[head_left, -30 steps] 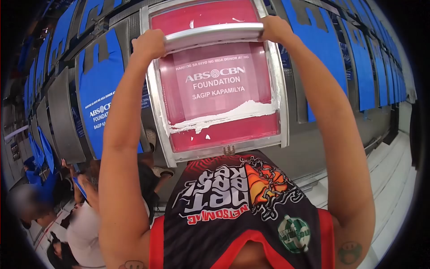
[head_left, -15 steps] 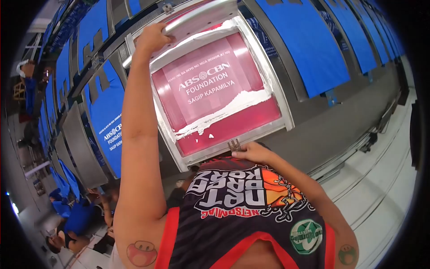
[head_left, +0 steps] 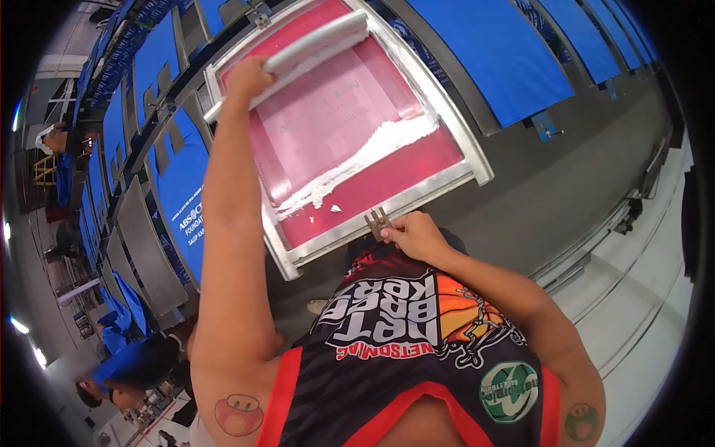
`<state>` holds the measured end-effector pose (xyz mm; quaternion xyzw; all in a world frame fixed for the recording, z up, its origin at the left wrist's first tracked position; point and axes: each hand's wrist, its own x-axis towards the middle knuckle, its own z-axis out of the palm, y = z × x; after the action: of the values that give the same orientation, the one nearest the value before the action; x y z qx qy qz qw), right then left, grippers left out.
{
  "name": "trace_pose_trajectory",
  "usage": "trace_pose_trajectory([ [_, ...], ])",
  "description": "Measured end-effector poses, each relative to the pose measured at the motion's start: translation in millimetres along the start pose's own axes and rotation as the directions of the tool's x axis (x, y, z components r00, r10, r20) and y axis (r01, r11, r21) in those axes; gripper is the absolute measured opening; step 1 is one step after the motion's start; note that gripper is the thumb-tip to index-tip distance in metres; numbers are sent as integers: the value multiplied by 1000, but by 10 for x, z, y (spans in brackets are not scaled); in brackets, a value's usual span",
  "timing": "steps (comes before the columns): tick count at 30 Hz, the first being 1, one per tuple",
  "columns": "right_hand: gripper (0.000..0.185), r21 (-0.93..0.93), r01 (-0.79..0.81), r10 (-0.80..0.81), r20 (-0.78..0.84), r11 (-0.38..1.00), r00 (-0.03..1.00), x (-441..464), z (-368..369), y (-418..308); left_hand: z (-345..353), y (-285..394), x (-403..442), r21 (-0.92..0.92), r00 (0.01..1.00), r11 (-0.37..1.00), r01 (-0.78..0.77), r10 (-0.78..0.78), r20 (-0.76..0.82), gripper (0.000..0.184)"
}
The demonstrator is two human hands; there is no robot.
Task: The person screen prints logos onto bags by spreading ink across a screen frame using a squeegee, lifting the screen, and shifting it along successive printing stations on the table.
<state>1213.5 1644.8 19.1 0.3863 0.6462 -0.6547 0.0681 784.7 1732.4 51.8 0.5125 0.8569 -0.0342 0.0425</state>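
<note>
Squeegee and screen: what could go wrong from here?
Only the left hand grips the squeegee, so it could twist or slip.
White paste lies across the screen; tilting the frame might make it creep.
The right hand, at the metal bracket by the frame's near edge, could get pinched.

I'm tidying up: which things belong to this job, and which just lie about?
Job:
- bar in left hand
- frame, white paste
- metal bracket gripped by right hand
- blue cloths, likely

Apparently lying about:
- dark clutter at right, too small to identify
</note>
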Motion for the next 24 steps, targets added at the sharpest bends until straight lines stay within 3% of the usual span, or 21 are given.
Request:
trace_pose_trajectory([
  [2, 22, -192, -49, 40, -48, 980, 998, 140, 57, 245, 51, 146, -256, -26, 1000, 1000, -4, 4, -16, 35],
  [5, 22, -97, -2, -2, -43, 995, 999, 168, 46, 292, 210, 438, -863, -83, 995, 996, -40, 32, -97, 33],
  [7, 22, -76, 25, -28, -42, 997, 999, 182, 63, 327, 285, 750, -1407, -90, 997, 996, -8, 2, -71, 32],
  [8, 22, -69, 22, -25, -42, 997, 999, 181, 65, 332, 415, 896, -1719, -164, 987, 985, -50, 24, -158, 28],
  [12, 26, -114, 35, -41, -49, 993, 998, 220, 78, 385, 518, 1449, -2618, -181, 957, 983, -34, -20, -291, 17],
  [13, 26, -122, 43, -49, -49, 992, 998, 244, 68, 419, 438, 1459, -2631, -213, 967, 976, -38, -17, -254, 17],
  [15, 31, -208, 73, -49, 117, 975, 992, 284, -41, 426, 285, 1352, -2552, -222, 992, 975, 2, -29, -121, 13],
  [17, 40, -434, 149, -13, 301, 889, 954, 202, -419, 75, 45, 1063, -2470, -166, 999, 985, 36, -40, -21, 13],
  [19, 42, -201, 125, -108, 93, 972, 990, 141, -867, -187, -32, 649, -2610, -231, 985, 964, 128, -151, -83, 30],
  [20, 44, -197, 166, -206, -204, 966, 957, 43, -1065, -408, -127, 464, -2748, -202, 969, 964, 171, -202, -142, 38],
  [21, 47, -391, 237, -400, -415, 889, 817, 167, -1281, -319, -171, 322, -2907, -174, 950, 962, 212, -244, -195, 47],
  [22, 54, -633, 57, -419, -439, 772, 794, 265, -1541, -336, -77, 200, -3007, -317, 918, 893, 321, -376, -130, 53],
  [23, 54, -636, 76, -451, -453, 768, 769, 417, -1687, -276, 90, 85, -3054, -441, 877, 794, 418, -479, -33, 59],
  [24, 59, -594, -79, -282, -490, 801, 825, 596, -1773, -105, 302, 26, -3079, -587, 864, 710, 388, -503, -37, 54],
])
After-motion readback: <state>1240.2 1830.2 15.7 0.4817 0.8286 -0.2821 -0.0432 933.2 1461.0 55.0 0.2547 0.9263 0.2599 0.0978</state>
